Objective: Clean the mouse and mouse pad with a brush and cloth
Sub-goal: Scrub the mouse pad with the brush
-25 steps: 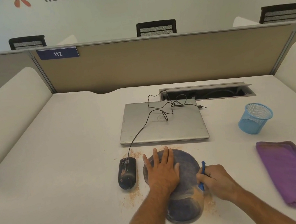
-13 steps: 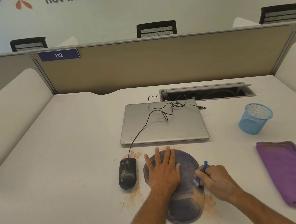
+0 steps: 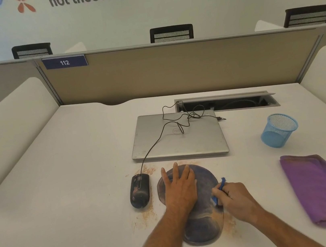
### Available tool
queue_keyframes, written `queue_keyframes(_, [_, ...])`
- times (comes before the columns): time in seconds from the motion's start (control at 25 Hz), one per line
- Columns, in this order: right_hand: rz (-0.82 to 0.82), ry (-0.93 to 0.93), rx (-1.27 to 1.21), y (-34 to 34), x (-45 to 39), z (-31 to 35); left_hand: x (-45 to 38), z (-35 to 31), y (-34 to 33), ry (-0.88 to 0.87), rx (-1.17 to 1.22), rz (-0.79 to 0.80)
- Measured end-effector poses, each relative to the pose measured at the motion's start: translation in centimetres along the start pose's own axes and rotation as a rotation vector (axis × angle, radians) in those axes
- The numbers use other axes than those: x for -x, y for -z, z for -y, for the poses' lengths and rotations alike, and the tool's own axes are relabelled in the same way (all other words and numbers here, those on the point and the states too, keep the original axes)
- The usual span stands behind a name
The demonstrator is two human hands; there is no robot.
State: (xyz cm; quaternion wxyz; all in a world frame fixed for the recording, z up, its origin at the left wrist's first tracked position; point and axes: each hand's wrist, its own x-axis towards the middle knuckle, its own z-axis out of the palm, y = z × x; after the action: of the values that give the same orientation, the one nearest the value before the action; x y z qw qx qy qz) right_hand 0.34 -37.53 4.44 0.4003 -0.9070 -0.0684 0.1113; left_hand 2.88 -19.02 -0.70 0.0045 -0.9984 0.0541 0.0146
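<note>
A dark blue mouse pad (image 3: 203,229) with a wrist rest lies on the white desk, dusted with orange-brown powder. My left hand (image 3: 180,188) presses flat on the pad's upper part, fingers straight. My right hand (image 3: 235,199) grips a small blue brush (image 3: 219,192) whose bristle end touches the pad's right side. A black wired mouse (image 3: 139,190), smeared with the same powder, sits just left of the pad. A folded purple cloth (image 3: 322,190) lies at the right.
A shut silver laptop (image 3: 178,140) lies behind the pad with the mouse cable (image 3: 178,121) looped over it. A blue mesh cup (image 3: 278,129) stands at the right. Powder (image 3: 147,215) is scattered on the desk around mouse and pad. A cable hatch (image 3: 226,103) is open behind.
My right hand has moved the brush slightly up along the pad's right side, then back down toward the wrist rest. The left hand stays pressed on the pad.
</note>
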Motion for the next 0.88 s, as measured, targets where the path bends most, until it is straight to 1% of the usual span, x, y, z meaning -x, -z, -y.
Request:
queue_keyframes(0.08, [0.043, -0.010, 0.052, 0.02, 0.11, 0.23, 0.01, -0.13, -0.05, 0.013, 0.015, 0.002])
queue_keyframes(0.2, [-0.031, -0.002, -0.019, 0.05, 0.22, 0.21, 0.24, -0.20, -0.12, 0.034, 0.039, 0.004])
queue_keyframes(0.32, [0.040, -0.020, 0.033, -0.15, 0.67, 0.34, 0.35, -0.33, -0.17, 0.046, 0.048, 0.011])
queue_keyframes(0.44, [-0.066, 0.016, -0.035, -0.19, 0.68, 0.36, 0.43, -0.29, 0.06, 0.046, 0.038, 0.017])
queue_keyframes(0.48, [-0.062, 0.014, -0.026, -0.17, 0.66, 0.52, 0.45, -0.31, 0.15, 0.045, 0.038, 0.021])
queue_keyframes(0.56, [0.022, 0.005, 0.046, -0.39, 0.74, 0.75, 0.47, -0.42, 0.22, 0.044, 0.037, 0.032])
queue_keyframes(0.6, [0.034, 0.014, 0.055, -0.50, 0.76, 0.78, 0.46, -0.45, 0.22, 0.047, 0.039, 0.034])
queue_keyframes(0.72, [-0.021, 0.033, -0.002, -0.57, 0.63, 0.76, 0.47, -0.40, 0.31, 0.060, 0.050, 0.044])
queue_keyframes(0.84, [0.064, 0.012, 0.089, -0.69, 0.63, 0.96, 0.38, -0.49, 0.27, 0.067, 0.052, 0.066])
queue_keyframes(0.88, [0.049, 0.022, 0.075, -0.64, 0.59, 0.97, 0.37, -0.50, 0.24, 0.068, 0.053, 0.068])
